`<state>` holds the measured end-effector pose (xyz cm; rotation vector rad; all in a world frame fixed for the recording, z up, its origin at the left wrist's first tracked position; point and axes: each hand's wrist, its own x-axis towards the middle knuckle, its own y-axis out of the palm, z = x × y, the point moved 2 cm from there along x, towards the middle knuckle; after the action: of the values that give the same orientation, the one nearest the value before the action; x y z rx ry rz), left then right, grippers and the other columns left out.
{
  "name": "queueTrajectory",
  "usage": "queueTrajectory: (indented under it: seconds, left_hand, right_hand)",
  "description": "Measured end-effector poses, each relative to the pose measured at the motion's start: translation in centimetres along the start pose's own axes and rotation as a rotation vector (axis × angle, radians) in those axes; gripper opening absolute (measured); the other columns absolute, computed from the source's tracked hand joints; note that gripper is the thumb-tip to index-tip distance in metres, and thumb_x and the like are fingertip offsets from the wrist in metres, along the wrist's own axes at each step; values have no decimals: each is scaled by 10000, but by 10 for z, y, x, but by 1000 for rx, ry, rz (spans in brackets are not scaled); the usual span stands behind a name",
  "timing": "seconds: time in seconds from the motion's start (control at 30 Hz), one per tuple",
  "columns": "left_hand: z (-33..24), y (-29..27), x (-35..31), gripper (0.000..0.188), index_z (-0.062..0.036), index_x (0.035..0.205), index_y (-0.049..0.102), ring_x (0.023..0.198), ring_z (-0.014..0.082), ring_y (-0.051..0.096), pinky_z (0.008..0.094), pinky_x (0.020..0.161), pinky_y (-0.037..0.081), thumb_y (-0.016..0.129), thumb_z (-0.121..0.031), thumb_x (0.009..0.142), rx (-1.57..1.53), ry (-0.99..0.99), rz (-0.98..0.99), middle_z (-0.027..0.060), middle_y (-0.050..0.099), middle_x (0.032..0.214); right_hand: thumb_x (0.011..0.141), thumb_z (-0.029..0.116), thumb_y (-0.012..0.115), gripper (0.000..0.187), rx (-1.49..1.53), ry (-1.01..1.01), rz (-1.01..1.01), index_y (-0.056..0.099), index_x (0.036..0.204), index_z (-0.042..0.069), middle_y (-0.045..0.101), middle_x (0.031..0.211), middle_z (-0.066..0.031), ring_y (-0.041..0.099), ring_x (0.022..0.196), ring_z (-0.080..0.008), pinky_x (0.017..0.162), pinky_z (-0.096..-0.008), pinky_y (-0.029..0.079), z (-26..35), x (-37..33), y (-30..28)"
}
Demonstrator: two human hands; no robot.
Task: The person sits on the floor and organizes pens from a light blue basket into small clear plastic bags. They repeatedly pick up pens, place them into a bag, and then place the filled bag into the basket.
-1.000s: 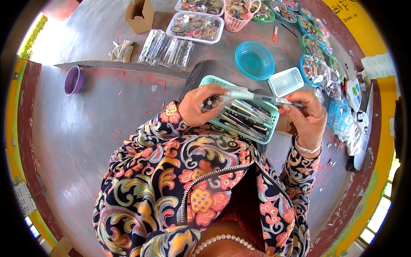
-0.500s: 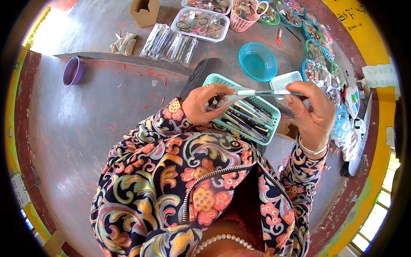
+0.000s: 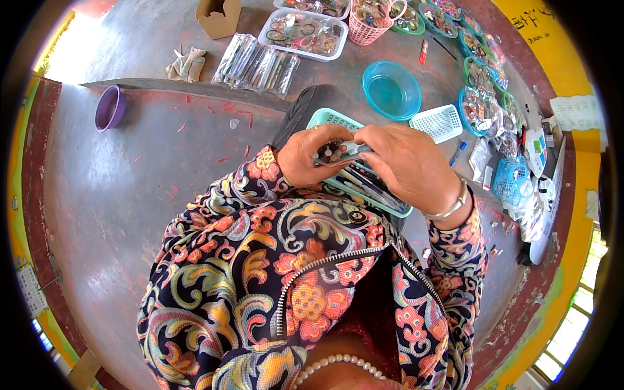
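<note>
My left hand (image 3: 304,158) is closed round a clear plastic bag (image 3: 351,151) with what look like round pen ends (image 3: 329,153) showing inside it. Close against it on the right, my right hand (image 3: 413,166) bends its thumb and fingers onto the bag's edge in a pinch. Whether a pen is also between those fingers is hidden. Beneath both hands stands a mint-green basket (image 3: 330,117) with loose pens (image 3: 370,188) lying in it, partly covered by my hands.
Bagged pens (image 3: 257,65) lie ahead on the raised floor, near a work glove (image 3: 186,65) and a cardboard box (image 3: 220,19). A teal basin (image 3: 391,91) and a white basket (image 3: 437,123) stand ahead right. Several filled baskets line the right. A purple basin (image 3: 110,108) sits left.
My right hand, stretched out to the right with a clear pen-like length between its fingers, has come left to the bag at my left hand. My left hand has hardly moved.
</note>
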<state>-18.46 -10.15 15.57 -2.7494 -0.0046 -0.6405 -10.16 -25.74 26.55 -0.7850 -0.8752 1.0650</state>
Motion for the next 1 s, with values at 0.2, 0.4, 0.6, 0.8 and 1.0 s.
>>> queueTrajectory:
  seconds: [0.2, 0.4, 0.6, 0.8, 1.0]
  left_hand:
    - [4, 0, -4, 477, -35, 1158, 521, 869, 302, 636, 362, 745, 510, 749, -126, 749, 25, -62, -11, 148, 621, 1000]
    - [6, -1, -2, 494, -43, 1164, 521, 878, 292, 634, 354, 745, 510, 755, -110, 734, 24, -22, -2, 140, 615, 1016]
    - [3, 1, -1, 512, -45, 1162, 523, 895, 261, 638, 334, 754, 511, 763, -92, 712, 30, -39, -15, 123, 616, 1020]
    - [0, 1, 0, 491, -43, 1153, 527, 899, 263, 639, 329, 768, 510, 748, -80, 716, 25, -60, -37, 122, 617, 1014]
    - [1, 2, 1, 436, -39, 1133, 548, 925, 234, 649, 309, 784, 510, 720, -36, 732, -17, -122, -45, 119, 626, 1041]
  right_hand:
    - [798, 144, 620, 130, -10, 149, 39, 567, 894, 74, 627, 727, -129, 618, 713, -348, 584, -444, 460, -7, 4, 22]
    - [820, 162, 611, 101, 6, 265, 108, 654, 847, 75, 635, 746, -137, 610, 681, -345, 580, -425, 458, -9, 4, 36]
    - [849, 169, 527, 134, 151, 235, 37, 613, 804, 78, 616, 678, -157, 607, 660, -372, 593, -470, 470, -10, 1, 42]
    - [854, 128, 527, 125, 194, 270, 42, 607, 938, 81, 641, 768, -152, 612, 696, -371, 603, -442, 472, -11, -4, 37]
    - [844, 119, 581, 117, 213, 298, -196, 609, 948, 75, 636, 764, -141, 612, 695, -346, 594, -400, 471, -9, -27, 8]
